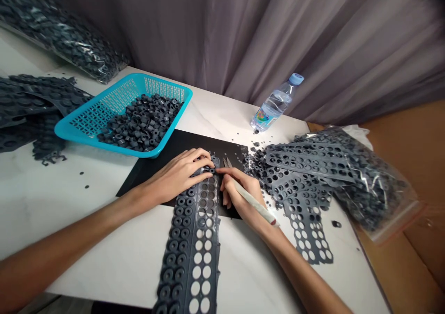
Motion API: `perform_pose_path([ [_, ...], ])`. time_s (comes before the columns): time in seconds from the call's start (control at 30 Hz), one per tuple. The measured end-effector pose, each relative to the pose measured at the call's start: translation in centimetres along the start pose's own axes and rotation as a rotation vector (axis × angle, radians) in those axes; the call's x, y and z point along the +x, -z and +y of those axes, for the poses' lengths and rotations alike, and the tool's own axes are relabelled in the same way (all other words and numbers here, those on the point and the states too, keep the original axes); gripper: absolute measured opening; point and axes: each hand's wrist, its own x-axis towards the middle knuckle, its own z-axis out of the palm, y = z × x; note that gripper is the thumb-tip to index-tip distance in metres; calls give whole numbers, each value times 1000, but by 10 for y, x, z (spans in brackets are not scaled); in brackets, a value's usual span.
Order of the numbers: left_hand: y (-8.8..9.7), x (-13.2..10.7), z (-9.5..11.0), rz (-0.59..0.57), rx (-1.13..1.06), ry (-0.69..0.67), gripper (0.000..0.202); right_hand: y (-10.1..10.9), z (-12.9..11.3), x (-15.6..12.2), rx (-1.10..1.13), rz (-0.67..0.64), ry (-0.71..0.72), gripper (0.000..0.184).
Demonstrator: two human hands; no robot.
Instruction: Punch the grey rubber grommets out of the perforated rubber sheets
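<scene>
Where the perforated grey sheet lies: one sheet, in front of the person, its far end over the black mat, its near part over the white surface and out of view at the bottom.
Sheet's long axis: away from the person, the far end slanting slightly right.
Sheet's columns: four; the two left hold ring-shaped pieces, the two right are largely open holes.
Left hand: fingers bent over the sheet's far end, touching it; I cannot tell whether they pinch a piece.
Right hand: fingers clenched round one pale-handled tool, beside the sheet's right edge.
Tool's axis: diagonal, reddish butt towards the person and right, the other end towards the sheet's far end.
Metal points: two, just beyond the right hand; whether they belong to the tool is unclear.
Blue basket: one, beyond the left hand, with small grey pieces too many to count.
Water bottle: one, upright, blue-capped.
Clear bags: two, filled, one far left, one right.
Punched sheets: several, overlapping, right of the right hand.
Loose discs: two, left of the mat.
</scene>
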Motion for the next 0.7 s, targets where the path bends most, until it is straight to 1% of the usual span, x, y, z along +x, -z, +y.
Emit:
perform_pose_path([
  [0.1, 2, 0, 1, -25, 16, -13, 23, -4, -1, 2, 0, 74, -1, 23],
  [0.17, 3, -2, 1, -52, 9, 3, 25, -5, 0, 2, -1, 115, 13, 15],
  [0.23, 4, -4, 2, -78, 3, 21, 27, -4, 3, 3, -49, 126, 44, 9],
  [0.3, 4, -5, 2, -85, 15, 24, 29, -2, 5, 4, -109, 109, 78, 8],
  [0.43, 1, -5, 5, -38, 62, 1, 28, 2, 7, 5, -102, 76, 95, 10],
  [0.57, -3, -2, 9, 39, 103, -17, 20, 2, 6, 5, -101, 37, 76, 9],
  [0.63, -4, -1, 11, 80, 88, -11, 16, 1, 6, 4, -94, 29, 74, 10],
  [0.7, -4, 0, 11, 109, 27, -2, 12, 0, 6, 4, -74, 34, 82, 10],
])
